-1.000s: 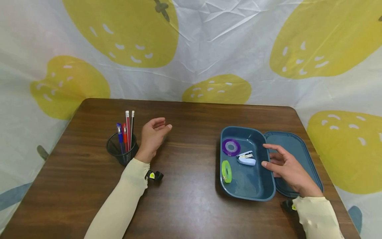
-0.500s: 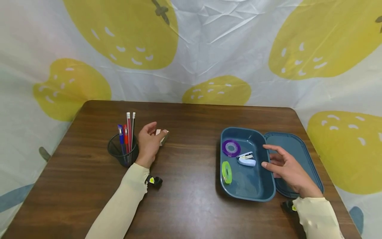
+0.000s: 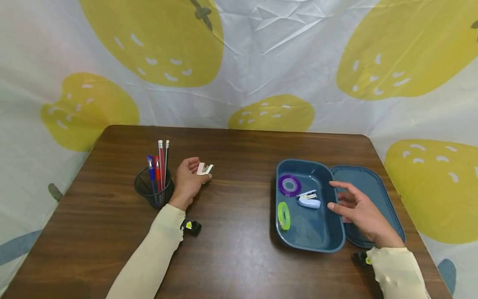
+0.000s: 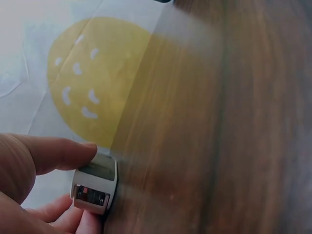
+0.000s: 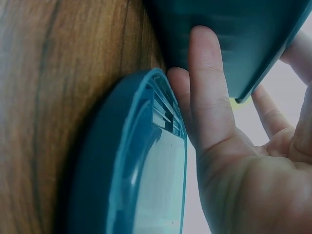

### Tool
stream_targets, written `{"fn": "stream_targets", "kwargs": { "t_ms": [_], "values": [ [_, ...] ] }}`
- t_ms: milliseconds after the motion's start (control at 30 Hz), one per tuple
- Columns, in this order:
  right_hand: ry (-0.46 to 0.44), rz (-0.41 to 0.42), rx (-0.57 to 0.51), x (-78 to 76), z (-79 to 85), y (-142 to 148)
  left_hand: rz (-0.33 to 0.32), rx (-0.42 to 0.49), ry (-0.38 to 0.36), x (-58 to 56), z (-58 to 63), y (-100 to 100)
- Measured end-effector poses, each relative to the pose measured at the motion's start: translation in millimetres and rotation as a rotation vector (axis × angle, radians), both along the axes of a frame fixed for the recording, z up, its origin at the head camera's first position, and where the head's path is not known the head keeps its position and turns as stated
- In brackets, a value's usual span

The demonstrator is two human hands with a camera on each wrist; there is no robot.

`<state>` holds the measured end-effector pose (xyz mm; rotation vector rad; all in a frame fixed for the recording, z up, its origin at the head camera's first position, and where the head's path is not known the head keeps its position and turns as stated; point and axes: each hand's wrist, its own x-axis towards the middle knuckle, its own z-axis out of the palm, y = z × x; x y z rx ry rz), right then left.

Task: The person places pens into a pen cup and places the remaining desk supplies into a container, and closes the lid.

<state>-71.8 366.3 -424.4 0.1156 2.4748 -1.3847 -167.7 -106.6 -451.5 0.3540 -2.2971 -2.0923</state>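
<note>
My left hand [image 3: 188, 179] pinches a small white holder-like object [image 4: 95, 187] between thumb and fingers, above the table left of centre. It has a greyish panel and a dark slot; its exact kind is unclear. On the right, my right hand [image 3: 360, 211] holds the right wall of a blue plastic box [image 3: 310, 245], thumb and index finger over the rim, other fingers against the outside. Inside the box lie a purple tape roll [image 3: 289, 185], a light-blue stapler [image 3: 309, 200] and a green tape roll [image 3: 284, 216].
Close beside the left wrist stands a black mesh pen cup [image 3: 149, 199] with pens and pencils. The box's lid [image 3: 367, 191] lies folded out to the right, partly under the right hand. A patterned cloth [image 3: 269, 62] hangs behind the wooden table [image 3: 239, 257].
The left hand has lowered slightly and turned, bringing the small white object it pinches into clearer sight. The right hand and the box have stayed put.
</note>
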Motion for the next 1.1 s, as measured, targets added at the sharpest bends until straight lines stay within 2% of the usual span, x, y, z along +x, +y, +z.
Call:
{"fn": "stream_targets", "kwargs": {
  "t_ms": [267,400,600,833,1100],
  "values": [
    [0.000,-0.003,-0.001,0.6,-2.6,1.4,-0.014,-0.083,-0.015,3.4,3.8,2.6],
    [-0.002,-0.003,-0.006,1.5,-2.9,0.7,-0.012,-0.093,-0.003,4.4,4.5,5.4],
    [0.001,0.001,-0.017,1.5,-2.8,0.6,-0.005,-0.001,0.043,3.9,11.9,7.5],
    [-0.001,0.002,-0.012,0.9,-2.5,1.4,-0.034,0.110,-0.004,4.8,17.4,11.0],
    [0.004,0.007,-0.010,0.9,-1.1,1.1,-0.035,0.120,-0.020,6.2,13.0,16.2]
  ]
}}
